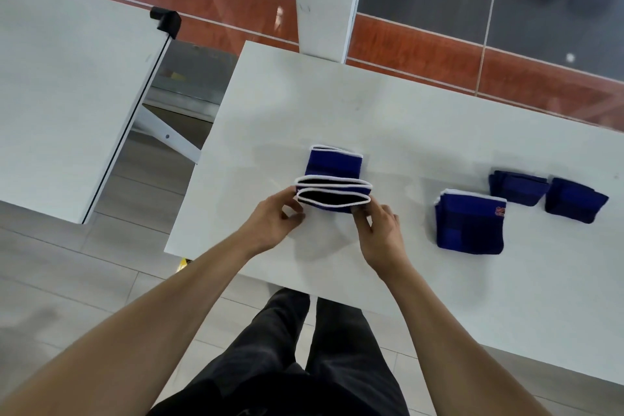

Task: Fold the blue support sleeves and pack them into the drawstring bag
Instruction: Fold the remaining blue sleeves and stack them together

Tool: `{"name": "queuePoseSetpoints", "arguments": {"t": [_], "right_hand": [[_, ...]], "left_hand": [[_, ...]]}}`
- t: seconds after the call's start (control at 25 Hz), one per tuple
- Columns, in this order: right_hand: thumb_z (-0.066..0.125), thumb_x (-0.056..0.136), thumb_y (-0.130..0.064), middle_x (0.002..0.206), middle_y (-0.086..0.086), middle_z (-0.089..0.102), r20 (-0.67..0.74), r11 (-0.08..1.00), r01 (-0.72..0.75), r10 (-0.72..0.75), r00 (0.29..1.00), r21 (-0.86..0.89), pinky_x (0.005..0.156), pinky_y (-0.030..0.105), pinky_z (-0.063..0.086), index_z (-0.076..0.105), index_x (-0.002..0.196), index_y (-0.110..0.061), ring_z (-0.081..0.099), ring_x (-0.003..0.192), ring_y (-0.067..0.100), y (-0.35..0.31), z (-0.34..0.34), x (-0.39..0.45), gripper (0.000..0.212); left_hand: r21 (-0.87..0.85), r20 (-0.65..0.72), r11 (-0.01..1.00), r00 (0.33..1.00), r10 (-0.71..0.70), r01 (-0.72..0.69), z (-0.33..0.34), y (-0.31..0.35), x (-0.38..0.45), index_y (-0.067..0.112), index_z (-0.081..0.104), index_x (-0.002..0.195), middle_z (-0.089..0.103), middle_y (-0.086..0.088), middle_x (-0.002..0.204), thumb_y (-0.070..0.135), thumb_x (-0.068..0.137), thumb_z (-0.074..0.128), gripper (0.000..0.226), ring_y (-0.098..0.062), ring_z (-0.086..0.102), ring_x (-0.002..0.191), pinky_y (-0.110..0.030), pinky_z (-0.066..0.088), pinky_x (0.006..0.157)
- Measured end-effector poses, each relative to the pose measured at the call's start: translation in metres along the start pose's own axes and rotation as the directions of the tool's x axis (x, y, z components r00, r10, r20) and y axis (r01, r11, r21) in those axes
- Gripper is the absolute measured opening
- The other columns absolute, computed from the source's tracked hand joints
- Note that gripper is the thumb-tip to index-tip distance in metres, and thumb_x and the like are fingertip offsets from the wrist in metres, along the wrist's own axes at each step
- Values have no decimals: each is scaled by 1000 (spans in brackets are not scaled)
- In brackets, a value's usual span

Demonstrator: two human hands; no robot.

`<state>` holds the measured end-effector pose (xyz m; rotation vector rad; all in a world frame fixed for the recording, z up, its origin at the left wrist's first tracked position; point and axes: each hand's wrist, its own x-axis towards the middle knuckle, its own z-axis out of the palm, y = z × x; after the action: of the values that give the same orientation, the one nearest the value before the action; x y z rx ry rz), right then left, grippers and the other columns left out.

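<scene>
Near the left end of the white desk (388, 118), a blue support sleeve (332, 179) with white-trimmed openings is held folded, its two dark mouths stacked and turned toward the camera. It is pinched at its left end by the fingers (293, 204) of the left hand (270, 223), and at its right end by the fingers (363, 213) of the right hand (380, 236); both hands are closed lightly on the fabric, with thumbs and fingertips touching it. Whether the sleeve's far part rests on the desk cannot be told.

To the right, well apart from the held sleeve, three more folded sleeves are laid on the desk: a larger flat one (470, 223) nearest, with white trim at its top edge and a small red mark at its upper right corner, then a smaller dark one (518, 187) just behind it, and a third (574, 201) beside that. Four sleeves are counted in all.

Bare desk surface is seen between the held sleeve and the three others, and a broad bare stretch lies beyond toward the far edge. The desk's left edge runs close to the left hand, and the near edge passes just under both wrists. A second white tabletop (67, 88) is set to the left across a gap, with tiled floor (50, 280) below.
</scene>
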<state>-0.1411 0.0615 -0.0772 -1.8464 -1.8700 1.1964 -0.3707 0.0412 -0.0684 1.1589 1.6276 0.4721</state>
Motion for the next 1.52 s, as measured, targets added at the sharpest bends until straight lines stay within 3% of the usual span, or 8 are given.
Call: {"name": "queuePoseSetpoints", "arguments": {"t": [0.08, 0.32, 0.68, 1.0, 1.2, 1.32, 1.4, 1.52], "right_hand": [[41, 106, -34, 87, -12, 60, -3, 996, -57, 58, 998, 66, 80, 37, 42, 57, 108, -29, 54, 91, 20, 1, 4, 5, 17], [37, 107, -36, 85, -5, 62, 14, 957, -238, 239, 971, 168, 60, 27, 40, 56, 96, -19, 58, 78, 12, -13, 11, 18, 28], [30, 105, -38, 79, 4, 64, -87, 937, -345, 349, 933, 58, 72, 41, 47, 59, 82, -12, 59, 78, 25, -24, 21, 20, 46], [27, 107, -38, 73, 5, 61, -103, 920, -383, 390, 915, 78, 61, 35, 38, 55, 72, -12, 57, 70, 25, -27, 19, 20, 52], [33, 105, -44, 83, 10, 65, -114, 876, -480, 473, 874, -41, 70, 36, 44, 69, 89, -5, 59, 80, 33, -21, 16, 34, 55], [31, 104, -46, 87, 13, 70, -164, 870, -486, 470, 867, -79, 80, 42, 52, 71, 91, -7, 63, 84, 36, -19, 21, 28, 57], [32, 104, -45, 89, 13, 71, -188, 864, -495, 473, 861, -94, 83, 44, 52, 70, 91, -8, 64, 86, 36, -21, 21, 27, 55], [41, 103, -42, 92, 4, 65, -268, 874, -479, 444, 855, -79, 87, 44, 47, 56, 100, -14, 62, 91, 31, -25, 21, 23, 32]], "left_hand": [[-15, -56, 999, 998, -30, 29, 5, 2, 6, 35, 66, 103, 70, 6, 90, 33, 94, 63, 10, -10, 60, 60, -25, 53, 64], [125, -130, 985, 986, -106, 123, 14, 6, 24, 27, 53, 71, 58, 5, 67, 45, 100, 49, 34, -17, 54, 63, -31, 39, 57], [375, -168, 926, 986, 22, 44, 25, 5, 30, 15, 49, 88, 49, -2, 86, 41, 107, 25, 40, -25, 51, 80, -36, 39, 72], [413, -189, 905, 982, -21, 99, 23, 5, 39, 22, 46, 79, 50, 2, 82, 49, 104, 32, 40, -28, 56, 87, -39, 45, 72], [446, -262, 877, 963, -64, 180, 23, 17, 47, 22, 48, 66, 58, -1, 76, 52, 99, 46, 45, -31, 60, 84, -34, 40, 64], [560, -359, 826, 878, 317, -69, 31, 14, 36, 14, 57, 98, 60, -5, 105, 37, 97, 57, 23, -28, 54, 91, -40, 47, 73], [741, -155, 593, 778, 608, -316, 42, 7, 31, 14, 61, 118, 58, -6, 130, 31, 99, 53, 27, -30, 54, 113, -41, 47, 92], [796, 40, 466, 801, 597, -387, 52, -6, 34, 19, 52, 142, 43, -6, 155, 33, 102, 44, 43, -31, 38, 143, -44, 36, 112]]}}
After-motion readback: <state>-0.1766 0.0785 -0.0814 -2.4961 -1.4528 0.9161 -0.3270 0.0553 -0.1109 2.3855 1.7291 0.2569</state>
